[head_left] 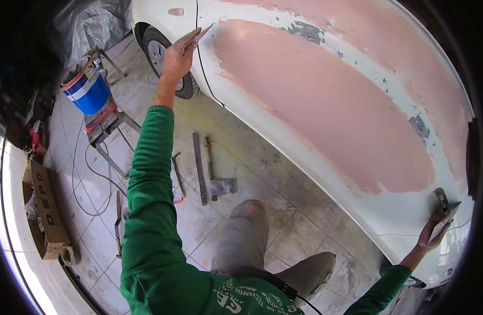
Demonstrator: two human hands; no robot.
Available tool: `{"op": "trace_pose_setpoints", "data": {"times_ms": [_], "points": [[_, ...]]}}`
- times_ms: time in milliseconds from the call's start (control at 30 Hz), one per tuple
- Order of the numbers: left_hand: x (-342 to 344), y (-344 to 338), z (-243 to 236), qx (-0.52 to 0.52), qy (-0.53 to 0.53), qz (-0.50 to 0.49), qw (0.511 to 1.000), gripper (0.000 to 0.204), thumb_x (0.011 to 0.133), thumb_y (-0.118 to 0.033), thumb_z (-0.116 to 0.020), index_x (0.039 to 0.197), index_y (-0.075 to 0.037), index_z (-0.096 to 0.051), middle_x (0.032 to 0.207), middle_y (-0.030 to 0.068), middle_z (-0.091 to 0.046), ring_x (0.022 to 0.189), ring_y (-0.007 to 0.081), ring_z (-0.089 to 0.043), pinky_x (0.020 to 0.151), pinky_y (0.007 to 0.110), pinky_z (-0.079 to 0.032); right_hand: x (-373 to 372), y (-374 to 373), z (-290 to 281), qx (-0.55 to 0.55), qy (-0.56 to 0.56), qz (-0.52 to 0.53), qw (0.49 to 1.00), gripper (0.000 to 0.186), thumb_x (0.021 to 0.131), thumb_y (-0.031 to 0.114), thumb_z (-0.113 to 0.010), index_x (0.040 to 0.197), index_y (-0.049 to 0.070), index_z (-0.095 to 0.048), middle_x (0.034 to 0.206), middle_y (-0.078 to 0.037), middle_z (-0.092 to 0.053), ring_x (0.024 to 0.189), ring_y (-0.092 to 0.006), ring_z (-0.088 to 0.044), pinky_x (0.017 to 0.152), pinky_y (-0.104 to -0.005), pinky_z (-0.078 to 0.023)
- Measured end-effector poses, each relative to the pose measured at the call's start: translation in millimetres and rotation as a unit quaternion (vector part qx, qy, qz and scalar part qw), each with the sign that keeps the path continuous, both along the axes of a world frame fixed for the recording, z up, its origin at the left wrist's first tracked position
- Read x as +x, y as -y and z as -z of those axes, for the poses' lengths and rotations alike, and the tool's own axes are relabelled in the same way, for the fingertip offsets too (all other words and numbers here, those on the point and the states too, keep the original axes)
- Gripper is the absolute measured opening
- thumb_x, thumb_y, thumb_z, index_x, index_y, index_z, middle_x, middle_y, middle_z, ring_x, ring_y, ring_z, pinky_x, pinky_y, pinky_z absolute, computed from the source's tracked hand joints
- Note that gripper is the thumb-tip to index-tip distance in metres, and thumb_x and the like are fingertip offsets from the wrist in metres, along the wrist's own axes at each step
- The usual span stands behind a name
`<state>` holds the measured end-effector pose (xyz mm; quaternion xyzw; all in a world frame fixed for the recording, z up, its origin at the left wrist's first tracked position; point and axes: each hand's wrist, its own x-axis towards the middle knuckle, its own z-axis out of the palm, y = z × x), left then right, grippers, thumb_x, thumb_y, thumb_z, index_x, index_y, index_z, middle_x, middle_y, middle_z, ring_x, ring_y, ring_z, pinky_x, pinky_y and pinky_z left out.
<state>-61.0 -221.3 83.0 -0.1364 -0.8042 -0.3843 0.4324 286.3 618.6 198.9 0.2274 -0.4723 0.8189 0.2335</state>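
Note:
My left hand reaches forward, fingers closed on a thin flat putty spreader. The spreader's edge is close to the white car's door seam, beside a pink patch of body filler; whether it touches cannot be told. Low on the far right, my right hand grips a second flat putty spreader near the car's door handle. Pink filler covers much of the car's side, with bare grey patches along the white band between the filled areas.
A blue bucket stands on a worn stool at left. Long flat bars and a hammer-like tool lie on the tiled floor by my knees. A cardboard box and a thin cable are farther left. Plastic sheeting hangs behind.

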Motion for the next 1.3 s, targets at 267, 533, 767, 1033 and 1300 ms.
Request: {"op": "trace_pose_setpoints", "data": {"times_ms": [267,533,767,1033,1300], "points": [[-62,10,-37,-0.118,-0.136,-0.026,0.983,0.04,0.093,-0.004,-0.063,0.131,-0.016,-0.067,0.133,0.0053,-0.068,0.117,0.031,-0.067,0.1,0.036,-0.052,0,-6,4,-0.02,-0.002,0.038,0.999,0.038,0.105,0.017,-0.057,0.133,-0.007,-0.048,0.092,-0.003,-0.043,0.087,-0.0158,-0.043,0.089,-0.0324,-0.04],[-25,-41,115,-0.005,-0.037,-0.034,0.999,0.053,0.084,0.003,-0.061,0.131,-0.022,-0.064,0.14,-0.0005,-0.064,0.136,0.0246,-0.055,0.115,0.06,-0.031,-2,-6,3,0.023,-0.007,0.053,0.998,0.035,0.098,0.011,-0.067,0.124,-0.004,-0.05,0.091,-0.002,-0.04,0.084,-0.0154,-0.038,0.079,-0.0313,-0.037],[10,-66,179,-0.074,0.047,-0.014,0.996,0.047,0.084,0.004,-0.061,0.124,-0.019,-0.069,0.132,0.0027,-0.069,0.129,0.0264,-0.06,0.111,0.057,-0.037,2,1,2,0.022,0.001,0.044,0.999,0.03,0.101,0.014,-0.062,0.123,-0.004,-0.052,0.09,-0.002,-0.038,0.083,-0.0156,-0.036,0.081,-0.0317,-0.037],[48,-82,34,0.054,-0.038,0.067,0.996,0.037,0.099,0.0,-0.055,0.133,-0.006,-0.066,0.126,0.017,-0.07,0.113,0.0294,-0.069,0.095,0.037,-0.054,-3,1,7,-0.014,-0.01,0.097,0.995,0.031,0.107,0.024,-0.053,0.124,-0.001,-0.057,0.093,-0.005,-0.052,0.087,-0.0186,-0.042,0.081,-0.0345,-0.038],[185,-256,-112,-0.03,-0.128,0.255,0.958,0.038,0.101,0.0,-0.052,0.135,-0.009,-0.066,0.137,0.0148,-0.064,0.132,0.0314,-0.058,0.105,0.04,-0.05,-5,19,12,-0.125,0.014,0.081,0.989,0.041,0.104,0.024,-0.058,0.138,0.001,-0.055,0.125,-0.013,-0.065,0.109,-0.025,-0.061,0.099,-0.0371,-0.046]]}}
